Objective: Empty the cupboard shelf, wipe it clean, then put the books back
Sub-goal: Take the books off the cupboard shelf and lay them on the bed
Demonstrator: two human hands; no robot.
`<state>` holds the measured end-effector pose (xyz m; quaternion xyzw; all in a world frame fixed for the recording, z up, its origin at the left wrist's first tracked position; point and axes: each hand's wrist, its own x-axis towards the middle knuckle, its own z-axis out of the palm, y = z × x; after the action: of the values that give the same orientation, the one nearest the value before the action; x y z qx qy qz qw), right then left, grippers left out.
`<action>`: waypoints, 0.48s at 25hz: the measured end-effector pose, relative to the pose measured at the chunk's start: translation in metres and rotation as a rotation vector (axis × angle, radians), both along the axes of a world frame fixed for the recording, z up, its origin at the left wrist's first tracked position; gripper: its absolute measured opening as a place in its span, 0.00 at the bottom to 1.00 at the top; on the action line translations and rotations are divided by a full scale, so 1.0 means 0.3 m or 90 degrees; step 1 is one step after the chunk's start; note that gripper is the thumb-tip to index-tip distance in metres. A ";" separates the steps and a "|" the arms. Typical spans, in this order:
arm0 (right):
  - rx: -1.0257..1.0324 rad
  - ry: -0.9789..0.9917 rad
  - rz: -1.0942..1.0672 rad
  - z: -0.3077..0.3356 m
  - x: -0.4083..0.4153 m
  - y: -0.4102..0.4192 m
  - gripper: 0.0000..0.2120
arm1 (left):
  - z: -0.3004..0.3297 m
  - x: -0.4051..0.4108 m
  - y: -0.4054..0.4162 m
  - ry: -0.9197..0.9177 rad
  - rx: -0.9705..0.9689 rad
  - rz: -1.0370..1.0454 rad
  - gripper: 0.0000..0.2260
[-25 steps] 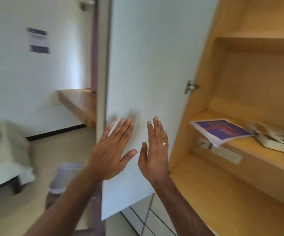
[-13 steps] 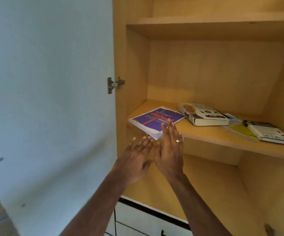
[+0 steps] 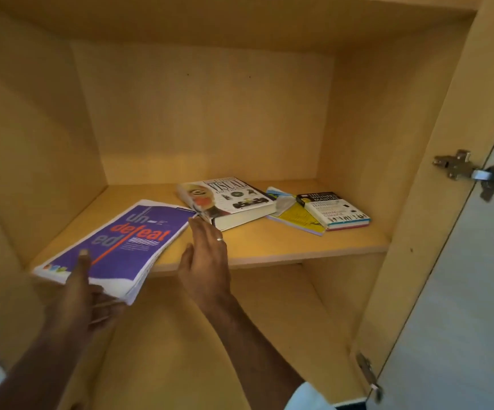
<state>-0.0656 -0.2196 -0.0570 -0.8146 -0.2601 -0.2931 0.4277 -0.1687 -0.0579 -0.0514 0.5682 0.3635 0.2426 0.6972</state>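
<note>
Cupboard shelf [image 3: 269, 250] is running across mid-frame, light wood, holding four books, all lying flat.

Lower left of frame: purple book [image 3: 121, 247] with "undefeated" on the cover is sitting on the shelf's left end, its near corner sticking out past the front edge. Centre: thick white book [image 3: 228, 202] with "VISUAL" readable on the cover is lying just right of the purple one, corners almost meeting. Centre-right: thin yellow book [image 3: 296, 218] is lying under a smaller white book [image 3: 336, 210] with a black title band; that stack is touching the thick white book's right side. Right edge of frame: cupboard door [image 3: 461, 291] is standing open, metal hinge [image 3: 464, 170] showing at upper right.

Hands: left hand [image 3: 80, 297] is coming in from lower left, gripping the purple book's overhanging corner, thumb lying on top of the cover, fingers curling underneath. Blurred, so finger detail is soft. Right hand [image 3: 207, 261] is reaching up at centre, fingers straight and together, palm facing left, ring on one finger, holding nothing. Its fingertips [image 3: 198, 224] are sitting between the purple book's far right corner and the thick white book; can't tell whether they're touching either.
</note>
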 end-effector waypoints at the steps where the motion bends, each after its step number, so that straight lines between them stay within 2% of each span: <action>1: -0.014 0.002 0.002 -0.009 0.025 -0.008 0.25 | -0.011 0.023 -0.007 -0.034 -0.039 0.028 0.30; 2: -0.027 0.005 0.005 -0.015 0.039 -0.012 0.25 | -0.037 0.045 0.002 -0.045 -0.042 0.066 0.33; 4: -0.038 0.003 0.014 -0.018 0.059 -0.013 0.24 | -0.088 0.076 0.045 0.009 0.062 0.153 0.46; 5: -0.044 0.000 0.018 -0.022 0.068 -0.008 0.23 | -0.083 0.071 0.043 0.017 0.094 0.190 0.47; 6: -0.051 -0.004 0.021 -0.026 0.076 -0.005 0.23 | -0.064 0.078 0.036 0.041 0.073 0.222 0.46; 7: -0.055 -0.013 0.025 -0.034 0.082 0.002 0.23 | -0.061 0.078 0.033 0.013 -0.001 0.205 0.40; 9: -0.057 -0.028 0.031 -0.051 0.088 0.019 0.22 | -0.067 0.102 0.052 -0.111 -0.166 0.126 0.22; 10: -0.055 -0.029 0.030 -0.058 0.084 0.031 0.21 | -0.070 0.103 0.064 -0.146 -0.189 0.100 0.20; 12: -0.063 -0.030 0.035 -0.071 0.066 0.049 0.21 | -0.080 0.104 0.085 -0.176 -0.208 0.095 0.22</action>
<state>-0.0457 -0.2048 -0.0784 -0.8203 -0.3066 -0.2868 0.3884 -0.1374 -0.0324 -0.0755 0.3807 0.3398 0.3070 0.8034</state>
